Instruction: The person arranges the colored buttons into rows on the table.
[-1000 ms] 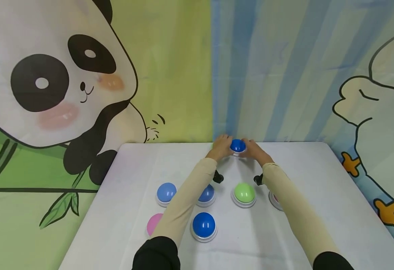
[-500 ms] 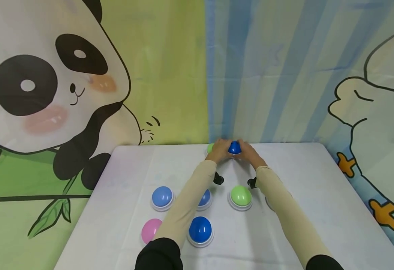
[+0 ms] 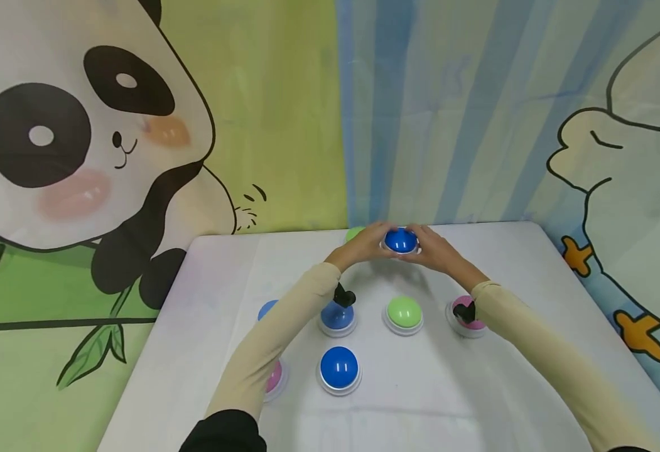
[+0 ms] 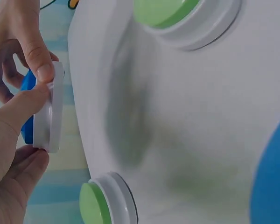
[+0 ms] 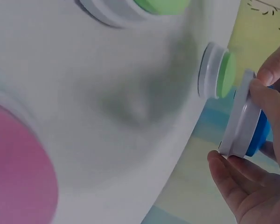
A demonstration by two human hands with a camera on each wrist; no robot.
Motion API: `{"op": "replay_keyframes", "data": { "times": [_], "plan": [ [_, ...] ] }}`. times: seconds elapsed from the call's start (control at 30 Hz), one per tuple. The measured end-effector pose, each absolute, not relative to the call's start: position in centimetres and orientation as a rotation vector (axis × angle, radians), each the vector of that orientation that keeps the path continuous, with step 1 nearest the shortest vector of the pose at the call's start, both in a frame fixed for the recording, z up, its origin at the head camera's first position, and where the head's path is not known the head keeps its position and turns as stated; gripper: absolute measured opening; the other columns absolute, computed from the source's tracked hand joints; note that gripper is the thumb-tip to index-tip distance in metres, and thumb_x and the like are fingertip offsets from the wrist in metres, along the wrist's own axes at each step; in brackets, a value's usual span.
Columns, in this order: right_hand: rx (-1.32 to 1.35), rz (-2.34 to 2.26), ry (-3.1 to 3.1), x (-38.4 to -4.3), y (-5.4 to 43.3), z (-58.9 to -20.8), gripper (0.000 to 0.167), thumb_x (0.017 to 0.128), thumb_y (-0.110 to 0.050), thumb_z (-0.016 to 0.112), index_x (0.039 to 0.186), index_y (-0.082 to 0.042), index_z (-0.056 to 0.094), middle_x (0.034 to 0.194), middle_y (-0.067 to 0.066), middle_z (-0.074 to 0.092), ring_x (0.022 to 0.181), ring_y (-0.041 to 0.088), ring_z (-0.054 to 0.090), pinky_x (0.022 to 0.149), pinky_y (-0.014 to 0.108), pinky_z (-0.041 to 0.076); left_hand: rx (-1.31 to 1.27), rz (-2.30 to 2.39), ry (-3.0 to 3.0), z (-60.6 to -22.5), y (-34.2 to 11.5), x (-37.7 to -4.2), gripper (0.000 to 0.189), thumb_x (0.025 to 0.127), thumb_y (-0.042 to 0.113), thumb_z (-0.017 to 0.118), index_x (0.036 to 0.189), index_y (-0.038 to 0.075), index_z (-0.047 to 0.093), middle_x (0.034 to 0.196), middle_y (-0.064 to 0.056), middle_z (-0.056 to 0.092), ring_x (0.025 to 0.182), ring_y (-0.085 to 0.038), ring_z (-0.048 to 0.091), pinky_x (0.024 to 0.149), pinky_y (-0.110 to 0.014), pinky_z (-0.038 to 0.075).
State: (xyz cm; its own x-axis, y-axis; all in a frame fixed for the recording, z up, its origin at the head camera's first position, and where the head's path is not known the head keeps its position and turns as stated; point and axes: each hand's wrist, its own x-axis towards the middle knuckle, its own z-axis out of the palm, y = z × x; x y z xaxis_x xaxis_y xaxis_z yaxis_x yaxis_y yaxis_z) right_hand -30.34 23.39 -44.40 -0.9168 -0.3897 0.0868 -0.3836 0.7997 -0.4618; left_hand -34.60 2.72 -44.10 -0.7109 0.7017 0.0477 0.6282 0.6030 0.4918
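Observation:
Both hands grip one blue dome push button (image 3: 400, 240) with a white round base, near the back edge of the table. My left hand (image 3: 363, 243) holds its left side and my right hand (image 3: 438, 251) its right side. In the left wrist view the thumbs press the white base (image 4: 50, 112) while other fingers reach round the edge. The right wrist view shows the base (image 5: 240, 119) tilted, raised off the table, its shadow on the white cloth. Behind my left hand a green button (image 3: 355, 233) is partly hidden.
On the white table (image 3: 397, 408) stand a green button (image 3: 404, 312), a blue button (image 3: 337, 315), a darker blue button (image 3: 339, 368) and a pink button (image 3: 470, 312). My left sleeve partly covers another blue button (image 3: 266, 309) and a pink one (image 3: 274, 378). A printed curtain (image 3: 284, 125) hangs behind.
The held button has come up off the table and slightly toward me. Both forearms have spread outward, uncovering the pink button on the right and hiding more of the left blue one.

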Motion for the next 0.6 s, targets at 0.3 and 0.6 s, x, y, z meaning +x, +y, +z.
{"op": "replay_keyframes", "data": {
  "times": [0.3, 0.6],
  "plan": [
    [-0.644, -0.762, 2.983, -26.9, 22.6, -43.5, 0.073, 0.080, -0.038, 0.079, 0.137, -0.008, 0.045, 0.127, 0.020, 0.055, 0.111, 0.035, 0.060, 0.086, 0.049, 0.057, 1.099, 0.824, 2.654, -43.7, 1.2, -31.5, 0.066, 0.084, 0.035, 0.075, 0.139, 0.012, 0.047, 0.135, -0.009, 0.052, 0.123, -0.020, 0.052, 0.103, -0.031, 0.049],
    [-0.805, -0.679, 3.051, -22.5, 22.3, -44.1, 0.072, 0.079, -0.042, 0.078, 0.134, -0.007, 0.048, 0.118, 0.018, 0.060, 0.097, 0.027, 0.065, 0.077, 0.040, 0.060, 1.145, 0.850, 2.615, -44.2, -0.2, -27.4, 0.065, 0.085, 0.037, 0.074, 0.139, 0.014, 0.047, 0.131, -0.006, 0.054, 0.118, -0.016, 0.055, 0.098, -0.026, 0.052]
  ]
}}
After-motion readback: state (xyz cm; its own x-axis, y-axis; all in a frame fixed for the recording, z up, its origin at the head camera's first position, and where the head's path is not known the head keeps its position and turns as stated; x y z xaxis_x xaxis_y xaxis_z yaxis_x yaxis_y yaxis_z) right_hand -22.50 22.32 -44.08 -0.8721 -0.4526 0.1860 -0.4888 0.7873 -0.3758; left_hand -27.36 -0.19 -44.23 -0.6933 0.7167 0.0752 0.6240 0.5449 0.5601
